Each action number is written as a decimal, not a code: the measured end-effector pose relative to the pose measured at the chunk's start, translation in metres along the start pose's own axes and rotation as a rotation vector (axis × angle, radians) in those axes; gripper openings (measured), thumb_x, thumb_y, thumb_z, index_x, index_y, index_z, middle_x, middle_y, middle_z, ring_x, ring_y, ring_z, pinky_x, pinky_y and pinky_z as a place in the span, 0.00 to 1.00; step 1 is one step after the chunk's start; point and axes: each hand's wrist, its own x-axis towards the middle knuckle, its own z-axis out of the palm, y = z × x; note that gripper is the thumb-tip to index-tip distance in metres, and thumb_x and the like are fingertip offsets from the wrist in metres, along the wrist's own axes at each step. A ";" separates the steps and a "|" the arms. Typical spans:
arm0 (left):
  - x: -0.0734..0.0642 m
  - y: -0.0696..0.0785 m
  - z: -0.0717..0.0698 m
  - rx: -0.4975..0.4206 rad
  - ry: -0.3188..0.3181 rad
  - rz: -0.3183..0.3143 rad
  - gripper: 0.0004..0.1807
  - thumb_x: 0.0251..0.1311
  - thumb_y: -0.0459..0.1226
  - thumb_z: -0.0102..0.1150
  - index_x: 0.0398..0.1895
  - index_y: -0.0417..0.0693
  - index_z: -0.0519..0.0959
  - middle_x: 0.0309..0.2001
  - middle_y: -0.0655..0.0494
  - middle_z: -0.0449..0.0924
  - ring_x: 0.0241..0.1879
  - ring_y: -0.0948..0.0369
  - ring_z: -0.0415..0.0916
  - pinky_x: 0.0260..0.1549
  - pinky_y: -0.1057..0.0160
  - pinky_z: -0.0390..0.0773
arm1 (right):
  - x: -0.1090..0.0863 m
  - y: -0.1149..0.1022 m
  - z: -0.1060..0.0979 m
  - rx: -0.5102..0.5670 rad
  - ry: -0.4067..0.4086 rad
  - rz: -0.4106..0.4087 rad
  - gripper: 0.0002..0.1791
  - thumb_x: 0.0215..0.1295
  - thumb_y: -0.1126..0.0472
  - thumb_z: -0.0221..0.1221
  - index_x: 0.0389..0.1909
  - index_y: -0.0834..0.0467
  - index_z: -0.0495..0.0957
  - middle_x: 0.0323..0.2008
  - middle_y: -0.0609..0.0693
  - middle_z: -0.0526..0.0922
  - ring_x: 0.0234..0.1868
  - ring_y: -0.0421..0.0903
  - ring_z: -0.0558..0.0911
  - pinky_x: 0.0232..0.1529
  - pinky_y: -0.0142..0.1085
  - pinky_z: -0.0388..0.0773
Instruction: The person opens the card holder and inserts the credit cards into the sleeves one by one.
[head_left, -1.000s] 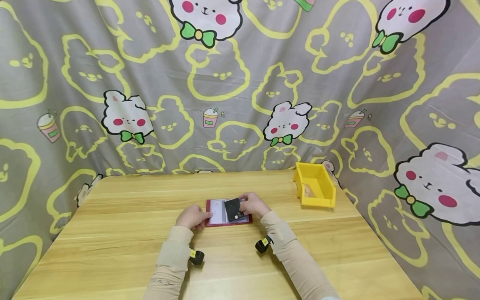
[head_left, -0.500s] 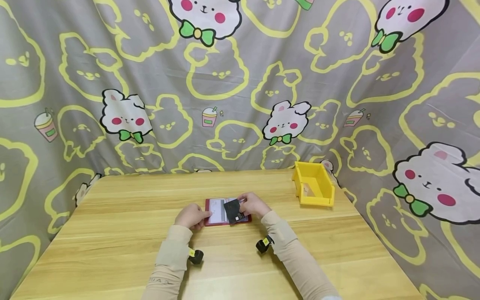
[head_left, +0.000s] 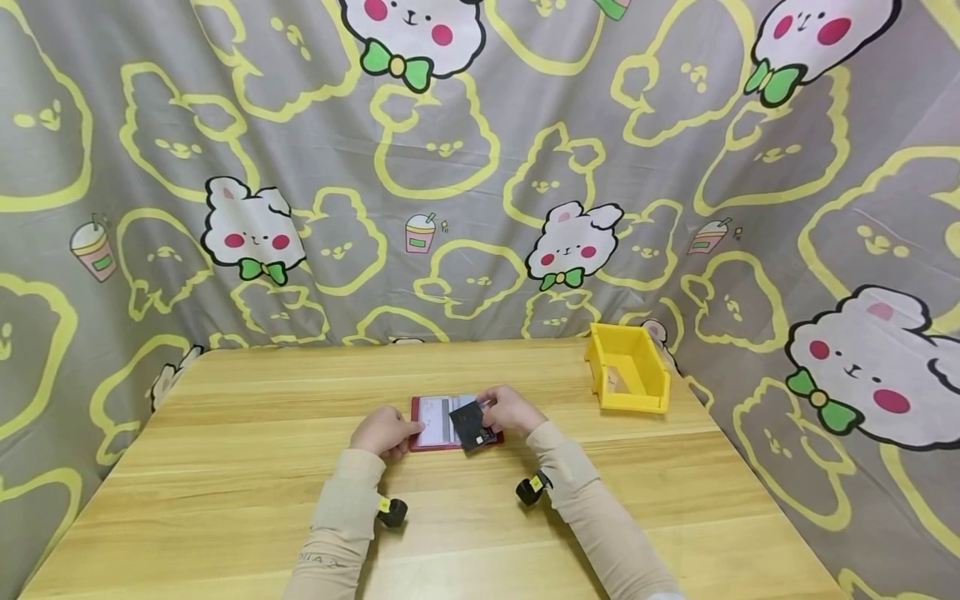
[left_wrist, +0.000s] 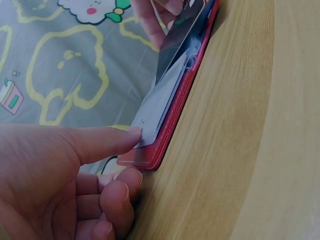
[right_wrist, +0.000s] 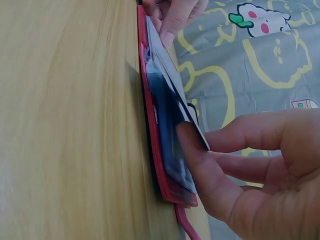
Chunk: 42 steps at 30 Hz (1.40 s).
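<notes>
A red card holder [head_left: 417,410] lies open on the table, with clear plastic sleeves [head_left: 432,423] inside. My left hand [head_left: 384,432] holds it by its left edge; in the left wrist view the thumb [left_wrist: 112,141] presses on a sleeve while the other fingers curl at the red cover [left_wrist: 172,112]. Between thumb and fingers, my right hand [head_left: 513,410] pinches a black card [head_left: 469,425]. The card is tilted over the right-hand page, and its lower corner reaches the holder's near edge. From the right wrist, the card is seen almost edge-on above the bluish sleeves [right_wrist: 172,135].
At the back right of the wooden table [head_left: 247,467] stands a yellow bin [head_left: 630,371] with a small pale piece in it. A red strap [right_wrist: 185,222] sticks out from the holder's end. Patterned grey curtains [head_left: 480,192] hang behind and beside the table.
The black card has turned and slid slightly toward me, its lower corner now at the holder's near edge. My right hand moved with it a little. The left hand kept its place.
</notes>
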 end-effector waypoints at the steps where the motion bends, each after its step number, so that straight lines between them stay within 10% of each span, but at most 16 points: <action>1: 0.000 0.000 0.000 0.002 0.000 0.001 0.21 0.59 0.48 0.64 0.13 0.46 0.76 0.10 0.58 0.72 0.11 0.64 0.67 0.12 0.68 0.63 | 0.000 0.000 0.000 0.000 -0.003 0.002 0.29 0.45 0.80 0.53 0.54 0.70 0.74 0.30 0.52 0.73 0.28 0.46 0.76 0.24 0.29 0.74; 42: 0.004 -0.001 0.001 0.005 0.000 -0.030 0.21 0.58 0.49 0.65 0.16 0.46 0.75 0.11 0.56 0.73 0.12 0.62 0.68 0.14 0.67 0.65 | 0.009 -0.016 0.025 -0.030 0.065 -0.015 0.27 0.55 0.77 0.60 0.58 0.72 0.70 0.26 0.56 0.77 0.20 0.43 0.77 0.22 0.34 0.82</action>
